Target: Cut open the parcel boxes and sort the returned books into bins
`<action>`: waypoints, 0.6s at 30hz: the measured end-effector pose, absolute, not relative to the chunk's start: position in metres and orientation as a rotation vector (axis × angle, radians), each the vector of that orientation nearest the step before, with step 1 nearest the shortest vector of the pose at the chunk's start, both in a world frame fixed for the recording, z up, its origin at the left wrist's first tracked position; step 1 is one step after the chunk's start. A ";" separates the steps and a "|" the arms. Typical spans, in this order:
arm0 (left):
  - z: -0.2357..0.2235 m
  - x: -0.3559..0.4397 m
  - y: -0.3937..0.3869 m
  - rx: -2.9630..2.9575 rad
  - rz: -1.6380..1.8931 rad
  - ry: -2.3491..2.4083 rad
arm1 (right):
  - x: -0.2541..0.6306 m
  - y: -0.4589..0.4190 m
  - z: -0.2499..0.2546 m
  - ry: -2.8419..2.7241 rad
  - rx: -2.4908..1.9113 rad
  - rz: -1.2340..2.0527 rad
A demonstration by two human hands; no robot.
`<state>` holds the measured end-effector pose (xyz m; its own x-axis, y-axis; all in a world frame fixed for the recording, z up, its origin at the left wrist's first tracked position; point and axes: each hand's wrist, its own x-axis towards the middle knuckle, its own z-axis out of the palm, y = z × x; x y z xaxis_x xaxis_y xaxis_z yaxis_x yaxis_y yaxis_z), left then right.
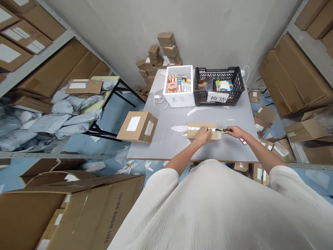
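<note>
A small cardboard box (193,134) with a printed strip of tape along its top lies on the grey table near its front edge. My left hand (203,134) grips the box from above, its fingers bent over the taped top. In my right hand (234,132) is a black and yellow box cutter (220,130), held closed in the fingers. The cutter points left, with its tip at the right end of the box. Whether the blade touches the tape I cannot tell. Just below my right wrist, a pink-edged phone-like item (243,141) is partly hidden.
A white foam bin (179,99) and a black plastic crate (221,99), both holding books, stand at the table's back. A larger cardboard box (140,125) sits at the left edge. Grey parcels (54,125) cover a side table. Scraps (127,167) litter the floor.
</note>
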<state>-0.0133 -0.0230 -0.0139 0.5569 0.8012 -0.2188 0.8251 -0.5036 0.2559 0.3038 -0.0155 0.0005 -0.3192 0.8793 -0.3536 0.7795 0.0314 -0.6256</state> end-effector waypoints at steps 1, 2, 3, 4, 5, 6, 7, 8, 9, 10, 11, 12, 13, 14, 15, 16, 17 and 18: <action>-0.014 -0.014 -0.023 2.452 -0.090 1.336 | 0.305 -0.011 0.001 -2.224 -1.752 1.090; -0.014 -0.014 -0.024 2.444 -0.080 1.336 | 0.305 -0.007 0.001 -2.280 -1.748 1.023; -0.014 -0.014 -0.025 2.441 -0.074 1.336 | 0.303 -0.002 0.000 -2.324 -1.738 0.969; -0.014 -0.014 -0.025 2.445 -0.075 1.337 | 0.300 0.002 -0.001 -2.361 -1.720 0.931; -0.014 -0.015 -0.026 2.453 -0.080 1.338 | 0.297 0.007 -0.002 -2.390 -1.696 0.907; -0.013 -0.015 -0.027 2.464 -0.086 1.338 | 0.293 0.011 -0.004 -2.413 -1.669 0.894; -0.013 -0.015 -0.027 2.474 -0.094 1.339 | 0.289 0.014 -0.005 -2.432 -1.645 0.889; -0.012 -0.015 -0.028 2.482 -0.100 1.341 | 0.285 0.017 -0.006 -2.447 -1.631 0.891; -0.012 -0.015 -0.028 2.486 -0.106 1.341 | 0.282 0.019 -0.006 -2.453 -1.631 0.904; -0.011 -0.015 -0.028 2.489 -0.110 1.341 | 0.280 0.020 -0.007 -2.448 -1.644 0.930; -0.011 -0.015 -0.028 2.491 -0.115 1.339 | 0.280 0.020 -0.007 -2.428 -1.670 0.970; -0.010 -0.015 -0.028 2.492 -0.120 1.338 | 0.280 0.018 -0.008 -2.394 -1.700 1.025; -0.010 -0.015 -0.027 2.492 -0.124 1.338 | 0.281 0.016 -0.008 -2.350 -1.726 1.091; -0.010 -0.015 -0.027 2.492 -0.126 1.338 | 0.283 0.013 -0.009 -2.300 -1.738 1.168; -0.011 -0.015 -0.026 2.490 -0.126 1.339 | 0.286 0.009 -0.009 -2.251 -1.735 1.252; -0.011 -0.016 -0.026 2.485 -0.123 1.341 | 0.289 0.005 -0.010 -2.202 -1.720 1.338; -0.011 -0.016 -0.026 2.478 -0.120 1.342 | 0.292 0.002 -0.010 -2.157 -1.701 1.422; -0.012 -0.016 -0.026 2.469 -0.116 1.344 | 0.294 -0.002 -0.011 -2.117 -1.682 1.500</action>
<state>-0.0160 -0.0256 -0.0117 0.5525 0.8028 -0.2242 0.8293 -0.5026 0.2442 0.2944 -0.0020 -0.0106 -0.4073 0.7686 -0.4932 0.7203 -0.0617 -0.6910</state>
